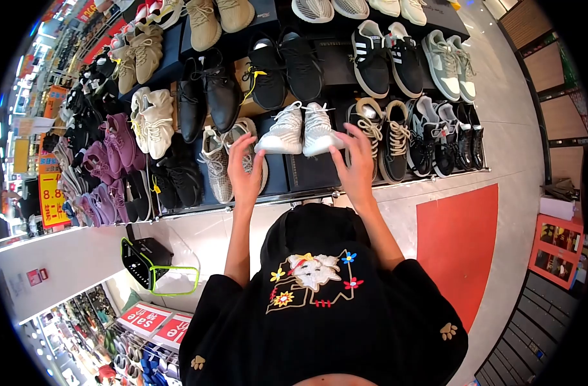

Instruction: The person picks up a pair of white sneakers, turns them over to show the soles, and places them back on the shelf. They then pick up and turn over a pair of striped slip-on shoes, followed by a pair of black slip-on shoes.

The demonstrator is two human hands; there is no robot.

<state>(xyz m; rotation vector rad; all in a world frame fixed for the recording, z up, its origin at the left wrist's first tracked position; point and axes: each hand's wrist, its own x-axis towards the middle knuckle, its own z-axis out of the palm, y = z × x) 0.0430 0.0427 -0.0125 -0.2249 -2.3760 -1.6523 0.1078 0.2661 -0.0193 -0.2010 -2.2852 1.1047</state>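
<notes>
Your white sneakers have light grey streaks running through the knit. The knit pair is grey and beige stripes, the leather shoes are plain black, the chunky pair is cream, and the purple shoes are purple all over. The trainers are black with white stripes. Your shirt is black with a white dog and red, blue and yellow flowers. The floor patch is red.
</notes>
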